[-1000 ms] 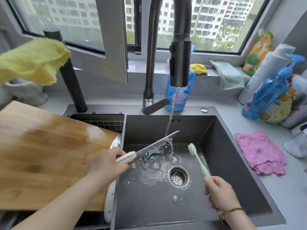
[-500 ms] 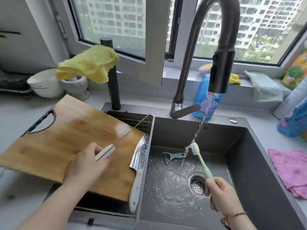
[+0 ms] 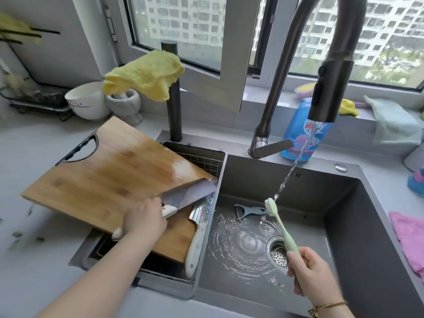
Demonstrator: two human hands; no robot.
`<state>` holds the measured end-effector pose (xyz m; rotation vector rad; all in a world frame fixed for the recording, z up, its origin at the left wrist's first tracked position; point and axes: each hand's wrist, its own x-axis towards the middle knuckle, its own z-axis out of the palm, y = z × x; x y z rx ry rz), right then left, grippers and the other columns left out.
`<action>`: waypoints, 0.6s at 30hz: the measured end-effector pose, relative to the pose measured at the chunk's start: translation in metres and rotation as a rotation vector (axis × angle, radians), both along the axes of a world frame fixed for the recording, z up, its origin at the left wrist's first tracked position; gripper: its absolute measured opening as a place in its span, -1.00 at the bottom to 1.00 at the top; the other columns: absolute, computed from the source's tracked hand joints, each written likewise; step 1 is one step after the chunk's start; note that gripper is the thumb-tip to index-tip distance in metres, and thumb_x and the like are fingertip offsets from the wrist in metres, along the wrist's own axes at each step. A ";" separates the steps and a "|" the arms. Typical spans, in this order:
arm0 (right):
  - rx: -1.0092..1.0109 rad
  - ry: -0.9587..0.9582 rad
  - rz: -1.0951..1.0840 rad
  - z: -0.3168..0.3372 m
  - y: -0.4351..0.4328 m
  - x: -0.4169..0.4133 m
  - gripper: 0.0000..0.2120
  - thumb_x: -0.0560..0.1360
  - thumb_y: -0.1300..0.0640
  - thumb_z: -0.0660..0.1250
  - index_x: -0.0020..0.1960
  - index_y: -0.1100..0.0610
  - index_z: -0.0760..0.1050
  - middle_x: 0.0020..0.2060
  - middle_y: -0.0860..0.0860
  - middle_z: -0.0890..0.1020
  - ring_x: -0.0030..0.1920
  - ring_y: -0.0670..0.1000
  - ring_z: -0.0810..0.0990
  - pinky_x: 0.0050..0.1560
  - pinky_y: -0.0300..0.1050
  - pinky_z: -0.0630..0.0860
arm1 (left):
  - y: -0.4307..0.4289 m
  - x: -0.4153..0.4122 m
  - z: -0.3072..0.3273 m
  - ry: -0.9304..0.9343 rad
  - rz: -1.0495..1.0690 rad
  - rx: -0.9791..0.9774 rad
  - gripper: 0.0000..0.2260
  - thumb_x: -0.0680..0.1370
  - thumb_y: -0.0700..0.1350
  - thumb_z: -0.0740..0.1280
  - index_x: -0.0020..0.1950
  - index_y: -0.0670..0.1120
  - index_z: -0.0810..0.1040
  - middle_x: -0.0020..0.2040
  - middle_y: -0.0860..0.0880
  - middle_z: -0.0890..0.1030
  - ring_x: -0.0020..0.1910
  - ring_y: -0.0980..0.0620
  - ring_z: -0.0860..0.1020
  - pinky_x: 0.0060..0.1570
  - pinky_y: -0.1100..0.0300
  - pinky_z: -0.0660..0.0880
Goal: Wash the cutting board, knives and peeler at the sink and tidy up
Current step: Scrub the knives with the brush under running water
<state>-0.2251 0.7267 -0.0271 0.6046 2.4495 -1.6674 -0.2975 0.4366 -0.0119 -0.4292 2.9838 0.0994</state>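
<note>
Over the left basin, at 9 o'clock from the drain (image 3: pixel 277 255), lies one wet rectangular bamboo cutting board (image 3: pixel 110 180), its long axis running 10 to 4 o'clock. Of two white-handled steel knives, the left hand (image 3: pixel 144 220) grips the broad knife (image 3: pixel 188 193), blade pointing to 2 o'clock. The second knife (image 3: pixel 197 239) lies along the board's right edge, blade toward 12. One grey-blue peeler (image 3: pixel 252 211) lies in the dark sink (image 3: pixel 344 226), 11 o'clock from the drain. The right hand (image 3: pixel 309 269) clasps one pale green brush (image 3: pixel 283 228).

A: What does the left hand (image 3: pixel 143 218) cover?
B: The middle of the cleaver (image 3: pixel 188 193) handle.
A: And the peeler (image 3: pixel 249 211)?
B: Its handle tip is behind the toothbrush (image 3: pixel 281 226). The pink cloth (image 3: pixel 408 244) is cut off at the right edge; the near-left scraps (image 3: pixel 17 234) are too blurred to tell.
</note>
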 end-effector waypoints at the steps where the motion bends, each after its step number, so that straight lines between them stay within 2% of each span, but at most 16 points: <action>1: 0.000 -0.002 0.008 0.000 0.000 0.000 -0.83 0.50 0.28 0.26 -0.26 0.22 0.44 -0.61 -0.02 0.47 -0.72 -0.07 0.33 -0.68 -0.37 0.22 | 0.002 0.000 -0.003 -0.033 0.004 -0.007 -0.74 0.53 -0.04 0.27 0.21 -0.02 0.45 0.18 -0.03 0.53 0.17 -0.05 0.48 -0.03 0.20 0.39; 10: -0.010 -0.021 0.067 -0.007 0.004 -0.002 -0.86 0.52 0.26 0.24 -0.22 0.21 0.45 -0.63 -0.03 0.48 -0.72 -0.06 0.34 -0.68 -0.36 0.21 | 0.034 0.002 -0.025 -0.175 0.025 0.106 -0.70 0.51 0.08 0.30 0.14 -0.07 0.50 0.12 -0.05 0.57 0.11 -0.06 0.53 -0.13 0.22 0.37; 18: -0.034 -0.072 0.043 -0.016 0.014 0.002 -0.80 0.52 0.28 0.23 -0.28 0.20 0.43 -0.66 -0.03 0.47 -0.74 -0.07 0.32 -0.69 -0.38 0.20 | 0.045 0.005 -0.039 -0.141 0.158 0.234 -0.67 0.48 0.14 0.27 0.05 -0.08 0.55 0.08 -0.09 0.59 0.09 -0.12 0.53 -0.16 0.22 0.34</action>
